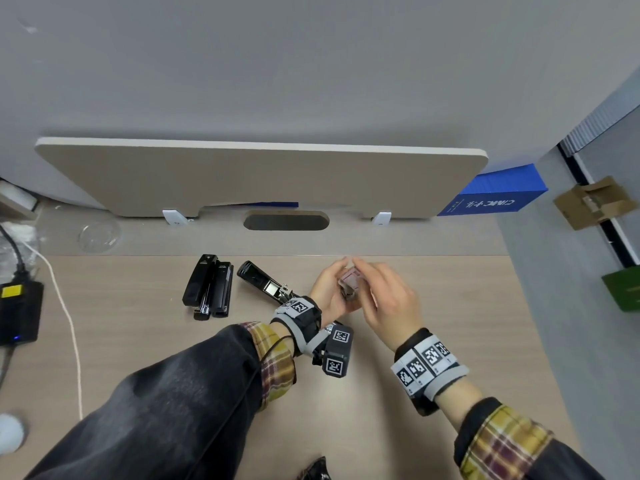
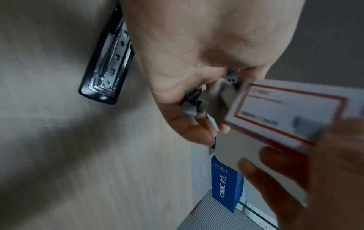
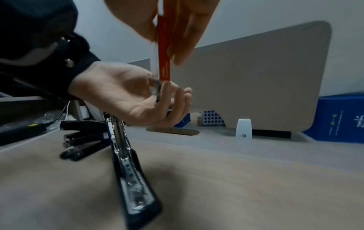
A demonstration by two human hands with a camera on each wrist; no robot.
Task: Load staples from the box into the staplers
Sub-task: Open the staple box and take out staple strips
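We see both hands up off the tabletop [image 1: 433,271], near its back edge, working the staple box [image 2: 285,109] between them. Right hand [image 1: 388,299] has its grip pinched on the box, thumb one side & fingers the other, box tipped mouth-down toward the left palm. Left hand [image 1: 329,289] is cupped under it, palm up, grip loosely curled round a few grey staple strips [image 2: 195,105] that poke out of the box mouth; blur in the wrist views stops us counting them. Box is white w/ a red border on the face & an orange-red side. Just left of the hands an opened stapler [image 1: 263,282] lies on the tabletop, top arm flipped back, metal channel exposed. Farther left, two more black staplers [image 1: 209,289] lie side by side, touching. Behind: beige divider panel [image 1: 259,178] standing at the tabletop's rear, blue carton [image 1: 495,195] at its right end. Far left: black power brick [image 1: 19,313] w/ white cable [image 1: 69,320].
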